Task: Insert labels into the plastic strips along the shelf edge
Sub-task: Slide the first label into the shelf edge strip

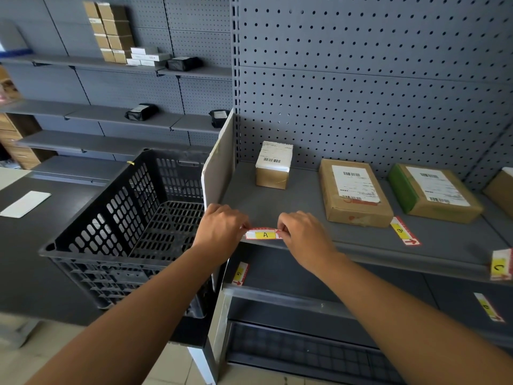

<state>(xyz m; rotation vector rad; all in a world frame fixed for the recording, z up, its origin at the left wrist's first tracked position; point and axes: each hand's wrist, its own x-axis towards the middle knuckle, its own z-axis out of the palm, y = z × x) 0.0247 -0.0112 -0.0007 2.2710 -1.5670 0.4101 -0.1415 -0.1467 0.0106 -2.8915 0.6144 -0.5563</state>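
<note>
A white label with red border and a yellow patch marked A (263,234) sits at the front edge of the grey shelf (361,247), at its left end. My left hand (222,227) pinches the label's left end and my right hand (301,236) pinches its right end. Label B (404,232) lies flat on the shelf near the edge, further right. Label C (501,264) stands at the shelf edge at far right. Two more labels, one (241,274) at the left and one (488,307) at the right, rest on the lower shelf.
Three parcels (273,165), (354,190), (433,193) stand on the shelf behind the labels. A black plastic crate (119,226) sits on a dark table to the left, beside a white divider panel (219,165). A white paper (25,204) lies on the table.
</note>
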